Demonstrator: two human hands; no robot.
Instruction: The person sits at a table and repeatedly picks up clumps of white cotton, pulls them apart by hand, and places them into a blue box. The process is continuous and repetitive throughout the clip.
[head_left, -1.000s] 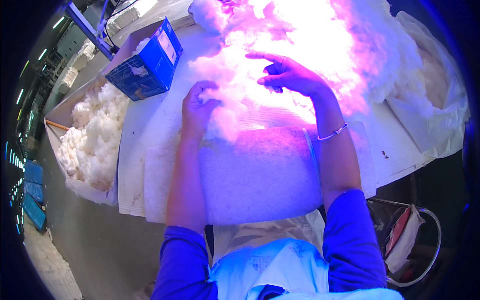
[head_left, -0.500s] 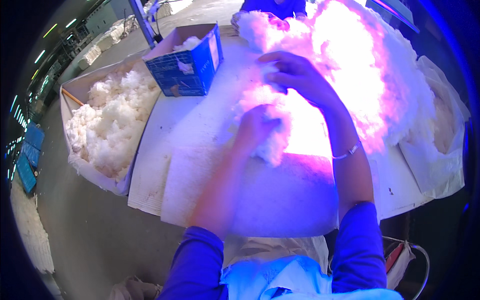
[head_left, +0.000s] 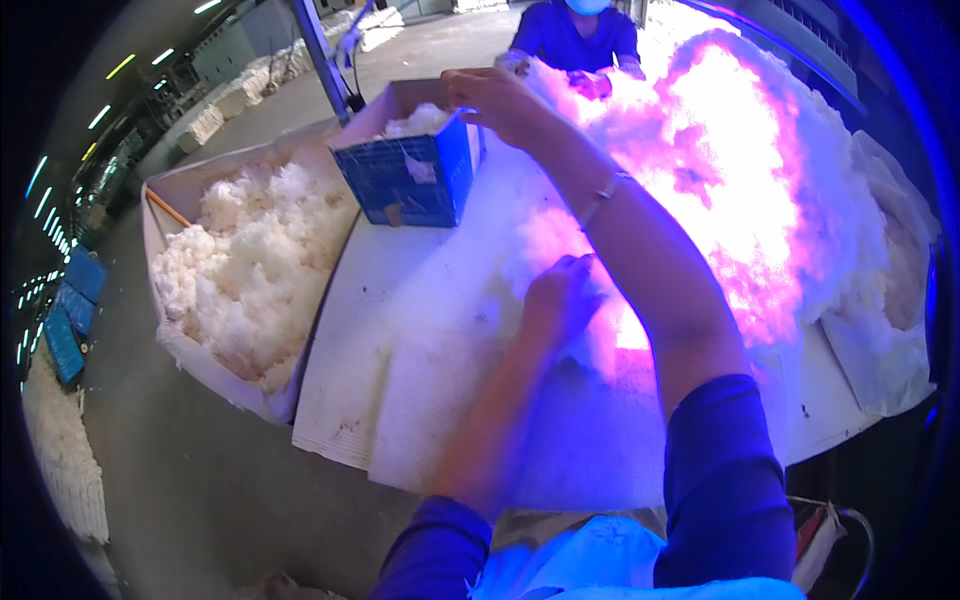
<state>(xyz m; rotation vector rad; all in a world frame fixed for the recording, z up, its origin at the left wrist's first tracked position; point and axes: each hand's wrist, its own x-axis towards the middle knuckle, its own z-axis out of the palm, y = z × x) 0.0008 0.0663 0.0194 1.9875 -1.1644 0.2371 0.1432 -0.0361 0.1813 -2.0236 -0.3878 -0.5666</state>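
Inside blue box (head_left: 405, 182), white fluff (head_left: 418, 121); right hand (head_left: 500, 103) close by

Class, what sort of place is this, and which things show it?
Likely a fibre-processing workshop or factory: a big heap of fluffy pale fibre on a worktable, a bin filled with similar fluff, and a co-worker opposite.

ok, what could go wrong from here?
1. Right hand is at the blue box's rim; a bump might shift or tip it, perhaps spilling the white fluff inside.
2. Glare washes out much of the fibre pile in this view, so stray bits there could be missed.
3. Right forearm reaches across above the left hand; they might get in each other's way.
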